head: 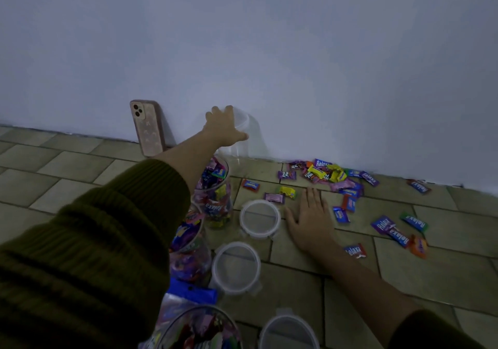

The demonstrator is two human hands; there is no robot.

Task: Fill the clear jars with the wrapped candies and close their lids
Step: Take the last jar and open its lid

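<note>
Left grip [225, 126] clasps jar [244, 146] by its rim at 12 o'clock — likely light, stiff, slick, safer held round its side — right grip [310, 219] flat, released, on floor [296, 289].

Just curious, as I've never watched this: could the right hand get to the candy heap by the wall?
Probably yes. The right hand lies flat on the tiles, a little short of the candy heap, fingers pointing towards it, and nothing stands between them.

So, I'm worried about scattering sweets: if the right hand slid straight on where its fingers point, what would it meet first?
Likely the candy pile just ahead of the right hand, though depth is hard to judge.
</note>
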